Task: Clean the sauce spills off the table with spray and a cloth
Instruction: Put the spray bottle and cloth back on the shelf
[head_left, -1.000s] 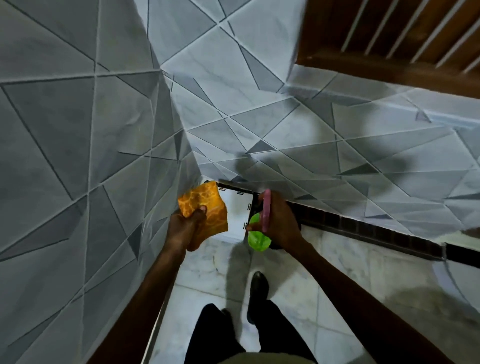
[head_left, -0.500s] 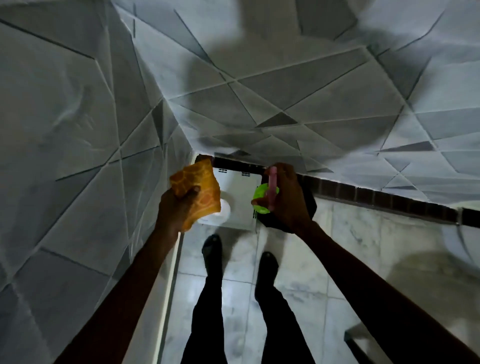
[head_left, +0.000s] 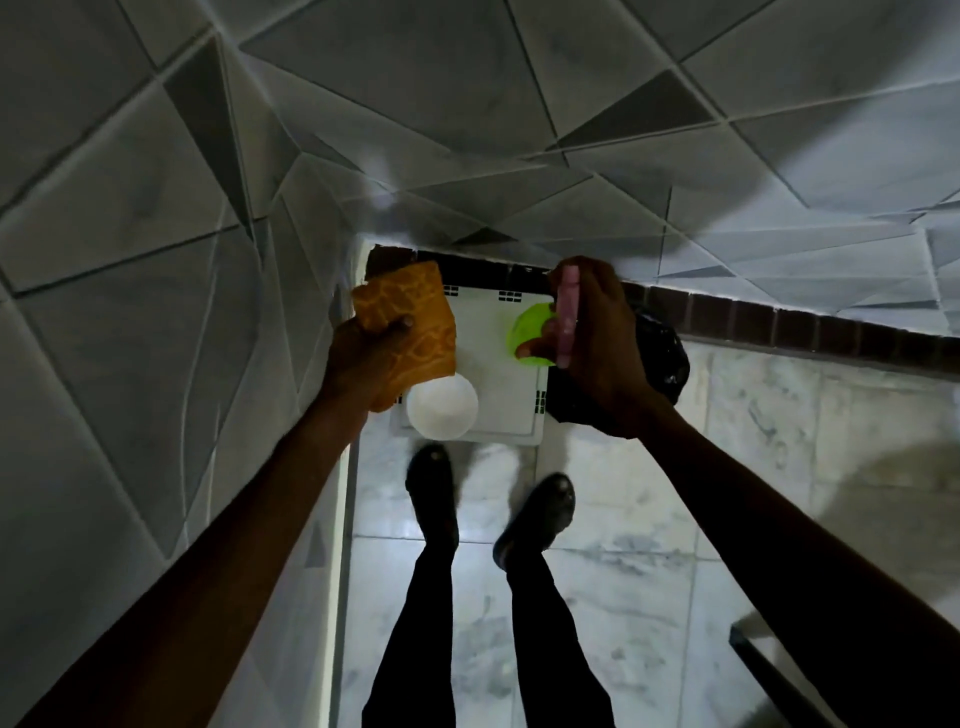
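Since the earlier frame, both hands are seen carried further over a small white table (head_left: 501, 387) that stands in the corner of the tiled walls, and more of its top is now exposed, along with a white round object (head_left: 441, 406) near its front left corner. The feet are placed closer to its front edge.

An orange patterned cloth (head_left: 410, 322) is gripped in the left hand (head_left: 366, 358), the fingers closed around its folded bulk, with the thumb pressed across the front. It is held above the table's left edge, not touching the top as far as can be judged. The cloth is judged soft and light; it is likely to bunch and slip under pressure, so a flat palm over a folded pad would give better contact than the present fistful.

The right hand (head_left: 592, 338) is wrapped shut around a spray bottle (head_left: 535, 335), of which a green body and a pink trigger piece are seen, over the table's right edge near the back corner. The bottle is judged light, rigid plastic, possibly slick if wet; the neck below the trigger is the natural place for the grip.

A black bag (head_left: 662, 358) is seen just beside the table's right edge. No sauce spills can be made out on the top in this dim light.
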